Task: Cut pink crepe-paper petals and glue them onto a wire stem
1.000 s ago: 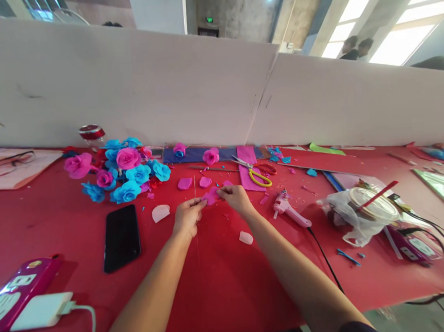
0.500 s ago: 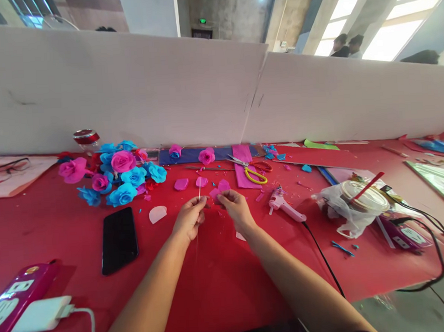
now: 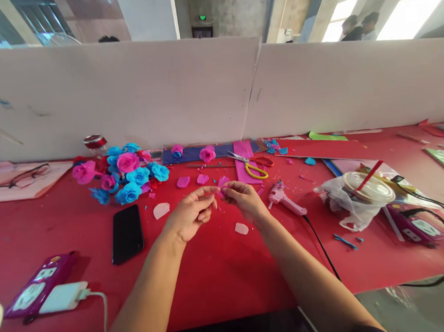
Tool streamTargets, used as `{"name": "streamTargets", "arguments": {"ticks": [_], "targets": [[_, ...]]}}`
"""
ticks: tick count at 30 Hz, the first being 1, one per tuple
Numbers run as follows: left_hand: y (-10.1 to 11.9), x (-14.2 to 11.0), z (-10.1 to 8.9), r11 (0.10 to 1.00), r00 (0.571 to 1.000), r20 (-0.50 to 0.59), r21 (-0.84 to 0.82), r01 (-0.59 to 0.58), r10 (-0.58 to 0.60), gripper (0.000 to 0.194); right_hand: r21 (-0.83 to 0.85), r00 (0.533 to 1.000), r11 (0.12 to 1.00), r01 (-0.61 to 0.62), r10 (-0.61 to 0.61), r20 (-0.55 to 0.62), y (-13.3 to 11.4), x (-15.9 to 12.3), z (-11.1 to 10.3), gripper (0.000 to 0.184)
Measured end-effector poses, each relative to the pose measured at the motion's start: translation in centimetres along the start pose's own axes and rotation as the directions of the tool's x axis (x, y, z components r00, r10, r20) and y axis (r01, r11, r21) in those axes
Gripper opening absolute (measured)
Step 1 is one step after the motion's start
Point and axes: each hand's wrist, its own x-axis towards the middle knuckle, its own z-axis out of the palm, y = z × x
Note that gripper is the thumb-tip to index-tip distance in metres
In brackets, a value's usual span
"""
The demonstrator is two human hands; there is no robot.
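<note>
Over the middle of the table, my two hands meet fingertip to fingertip. My right hand pinches a small pink paper petal. My left hand has its thumb and index finger drawn together against that petal's left side; whether a thin stick is between them is hidden. Just behind the fingers are more pink petals on the table. Pale petal-shaped pieces lie nearby, one left of my left hand and another below my right hand. Yellow-and-red-handled scissors rest on a pink paper strip.
A bunch of pink and blue paper roses stands back left, with a phone before it. To the right are a pink glue gun with its cord and a bagged cup. Power strips flank both sides; a white partition borders the back.
The thin white stick that stood upright in my left fingers no longer shows. My hands have come together at the petal. The pale piece below my right hand is now uncovered.
</note>
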Motion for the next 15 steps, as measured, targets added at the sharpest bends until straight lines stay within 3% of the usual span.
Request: {"name": "streamTargets", "arguments": {"ticks": [3,6,11,15], "targets": [[-0.3,-0.4,0.9,0.999,1.000,-0.003,-0.046,0.029,-0.029,0.037,0.006,0.999,1.000,0.026,-0.026,0.030,-0.8,-0.4,-0.2,0.024],[-2.7,-1.5,0.8,0.998,0.997,-0.045,-0.043,0.055,-0.057,0.047,0.002,0.994,1.000,-0.021,0.021,0.109,-0.4,-1.0,-0.5,0.026],[-7.3,-4.0,0.0,0.986,0.986,-0.140,-0.154,0.069,-0.091,0.049,-0.105,0.967,0.993,-0.054,0.078,0.241,0.9,-1.7,-0.6,0.018],[-8.2,-4.7,-0.1,0.988,0.983,-0.175,-0.153,0.031,-0.058,0.048,-0.205,0.943,0.979,-0.011,0.078,0.324,1.2,-1.6,-0.7,0.021]]}}
